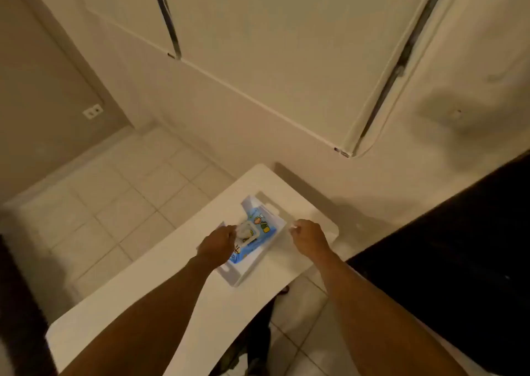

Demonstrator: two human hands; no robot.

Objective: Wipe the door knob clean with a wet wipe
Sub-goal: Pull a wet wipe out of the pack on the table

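Note:
A blue wet wipe pack (pixel 259 232) with a white flip lid (pixel 247 230) lies in a shallow white tray (pixel 243 276) on a white table (pixel 177 283). My left hand (pixel 218 246) rests on the pack's left side, with its fingertips pinched at the lid. My right hand (pixel 311 239) hovers just right of the tray's rim with its fingers curled. A small white speck shows at the fingertips, and I cannot tell whether they touch the tray. No door knob is clearly visible; a blurred mark (pixel 456 113) sits on the white panel at the right.
White door panels (pixel 286 60) with dark gaps rise behind the table. A large dark object (pixel 459 261) stands close on the right, and a dark edge on the far left. A pale tiled floor (pixel 114 203) lies to the left, with a wall outlet (pixel 92 111) beyond it.

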